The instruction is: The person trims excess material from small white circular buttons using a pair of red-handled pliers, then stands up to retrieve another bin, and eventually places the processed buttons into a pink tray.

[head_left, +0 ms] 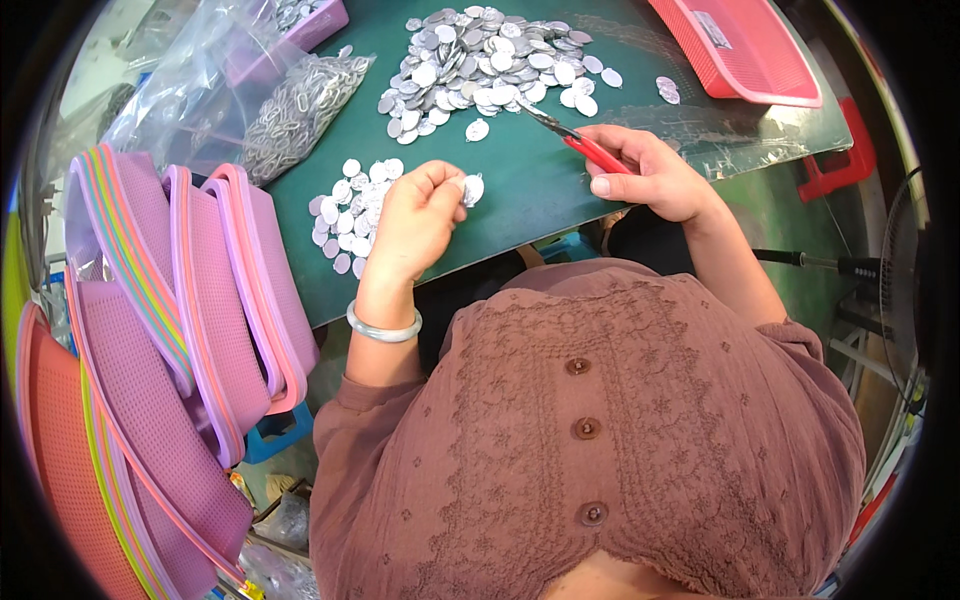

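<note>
Pliers (590,150), red-handled, which I note gripped in the right hand (660,180), point far-left along their long axis, lying right of and beyond the silver oval disc (474,190) pinched in the left hand (415,225).

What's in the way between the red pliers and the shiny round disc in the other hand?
Nothing that I can see. Between the red-handled pliers in the right hand and the silver disc in the left hand, green tabletop shows. One loose disc lies off to the side.
</note>
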The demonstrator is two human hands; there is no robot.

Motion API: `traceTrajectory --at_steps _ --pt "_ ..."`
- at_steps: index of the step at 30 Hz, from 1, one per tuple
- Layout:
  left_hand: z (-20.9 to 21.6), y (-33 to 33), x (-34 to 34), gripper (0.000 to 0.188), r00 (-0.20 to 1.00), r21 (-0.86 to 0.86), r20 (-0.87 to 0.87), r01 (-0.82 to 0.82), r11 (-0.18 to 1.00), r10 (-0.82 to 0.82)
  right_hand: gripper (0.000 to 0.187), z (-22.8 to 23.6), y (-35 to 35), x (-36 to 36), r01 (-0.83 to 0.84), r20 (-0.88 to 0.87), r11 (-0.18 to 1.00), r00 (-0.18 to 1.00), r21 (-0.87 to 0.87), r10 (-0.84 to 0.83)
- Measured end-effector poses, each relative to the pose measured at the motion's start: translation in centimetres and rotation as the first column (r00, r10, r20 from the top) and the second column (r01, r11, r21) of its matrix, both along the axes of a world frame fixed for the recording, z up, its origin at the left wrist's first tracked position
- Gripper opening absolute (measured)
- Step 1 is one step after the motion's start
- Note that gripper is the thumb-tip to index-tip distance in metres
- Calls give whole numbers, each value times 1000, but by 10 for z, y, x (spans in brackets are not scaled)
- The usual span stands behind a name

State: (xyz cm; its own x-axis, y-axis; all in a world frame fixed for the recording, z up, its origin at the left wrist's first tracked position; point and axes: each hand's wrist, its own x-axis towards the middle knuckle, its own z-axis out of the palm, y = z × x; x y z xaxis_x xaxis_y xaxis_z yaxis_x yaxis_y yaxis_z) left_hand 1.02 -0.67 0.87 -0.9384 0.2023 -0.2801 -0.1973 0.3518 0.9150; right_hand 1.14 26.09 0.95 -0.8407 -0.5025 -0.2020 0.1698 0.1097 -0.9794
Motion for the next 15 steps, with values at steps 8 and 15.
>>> traceTrajectory --at_steps 8,15 --pt "2 9 -15 17 862 -670 -455 -166 724 -224 58 -1 2 -1 -5 -4 1000 1000 -4 5" --pt "-17 30 -52 23 792 -663 -519 -135 736 -323 55 -1 1 0 4 -3 999 1000 -40 -4"
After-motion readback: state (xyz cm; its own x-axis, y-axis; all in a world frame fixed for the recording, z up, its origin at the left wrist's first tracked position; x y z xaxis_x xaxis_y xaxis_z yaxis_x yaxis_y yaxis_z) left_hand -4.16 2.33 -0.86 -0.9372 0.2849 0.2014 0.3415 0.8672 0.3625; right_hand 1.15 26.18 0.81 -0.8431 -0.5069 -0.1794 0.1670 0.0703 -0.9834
